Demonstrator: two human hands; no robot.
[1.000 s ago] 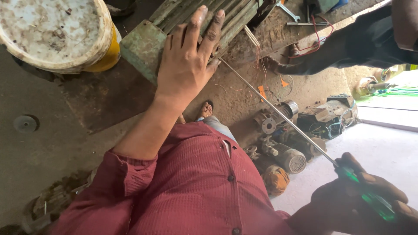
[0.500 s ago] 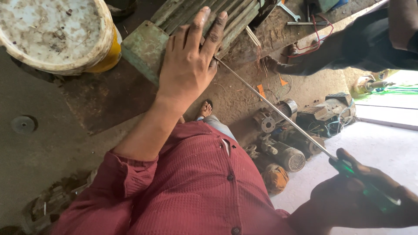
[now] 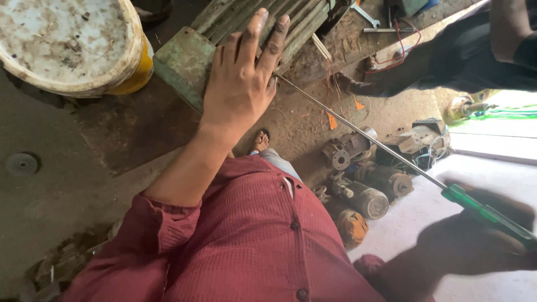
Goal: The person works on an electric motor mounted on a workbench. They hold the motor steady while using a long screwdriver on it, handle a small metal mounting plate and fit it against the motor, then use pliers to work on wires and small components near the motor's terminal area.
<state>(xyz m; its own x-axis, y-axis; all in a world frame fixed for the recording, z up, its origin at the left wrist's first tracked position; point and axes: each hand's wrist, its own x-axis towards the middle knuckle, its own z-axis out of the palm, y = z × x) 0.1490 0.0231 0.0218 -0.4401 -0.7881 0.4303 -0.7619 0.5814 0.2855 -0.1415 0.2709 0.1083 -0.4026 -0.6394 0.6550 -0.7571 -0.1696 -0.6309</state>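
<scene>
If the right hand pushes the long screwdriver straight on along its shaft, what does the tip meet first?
The right hand aims the screwdriver up-left. Its tip ends beside the fingers of the left hand, at the green ribbed motor housing. It would probably meet that housing first, or the fingers; depth there is unclear.

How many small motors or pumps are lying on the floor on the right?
About 4: one grey pump, one dark motor, one with a finned end, one rusty orange. More may be hidden behind the red shirt.

Our left hand (image 3: 238, 89) lies flat, fingers stretched forward, arm extended in a rolled maroon sleeve; our right hand (image 3: 475, 240) is clenched low.
</scene>
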